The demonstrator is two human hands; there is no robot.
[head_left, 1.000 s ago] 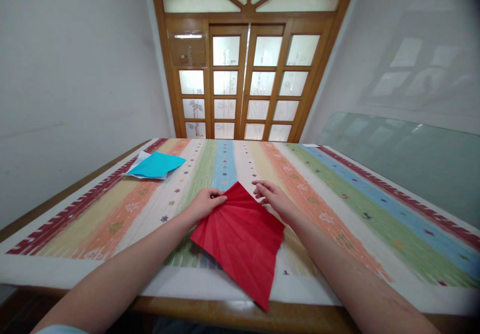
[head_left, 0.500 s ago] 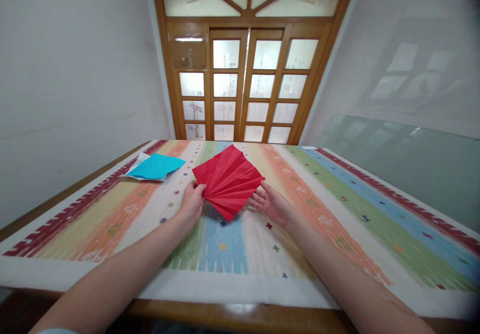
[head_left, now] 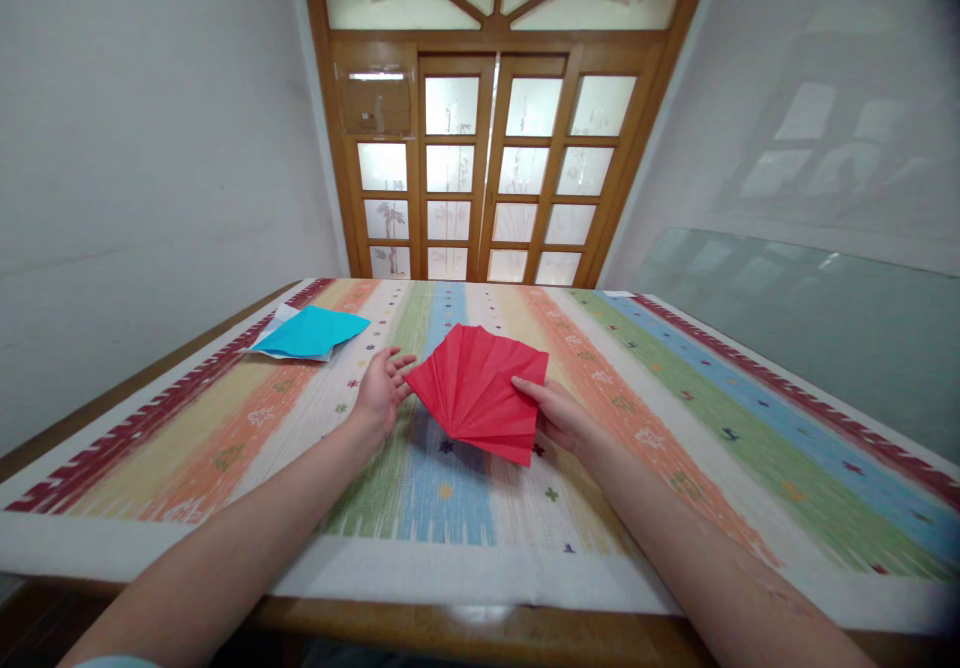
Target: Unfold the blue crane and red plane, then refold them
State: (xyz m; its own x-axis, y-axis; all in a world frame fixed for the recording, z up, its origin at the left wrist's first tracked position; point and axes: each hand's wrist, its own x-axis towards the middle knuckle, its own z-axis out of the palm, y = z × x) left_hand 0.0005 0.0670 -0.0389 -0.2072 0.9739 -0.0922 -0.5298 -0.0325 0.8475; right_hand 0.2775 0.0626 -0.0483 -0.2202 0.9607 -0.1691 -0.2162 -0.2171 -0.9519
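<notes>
Head view, looking forward and down along both forearms. Red paper (head_left: 480,393), creased in lines that fan out from one corner, is held raised just above the counter (head_left: 450,558), roughly midway between the two hands and over the blue and green stripes of the cloth (head_left: 675,418).

Right hand (head_left: 553,413): gripping the paper at its right edge, thumb on top, fingers hidden beneath the sheet. This single pinch appears to carry the sheet, which would explain its tilt, with the left corner higher than the near edge.

Left hand (head_left: 381,388): open, fingers spread and relaxed, palm turned toward the sheet. Fingertips lie just beside the paper's left corner; whether they touch it cannot be told. It grasps nothing.

The fan creases stay partly sprung rather than flat, in keeping with a sheet held in the air and not pressed down.

Blue paper (head_left: 311,331) lies flat at the far left of the counter, on top of a white sheet (head_left: 279,319) that shows at its edge, well apart from both hands.

Beyond the counter stands a wooden door (head_left: 487,148) with frosted panes. A glass panel (head_left: 810,318) leans along the right wall.
</notes>
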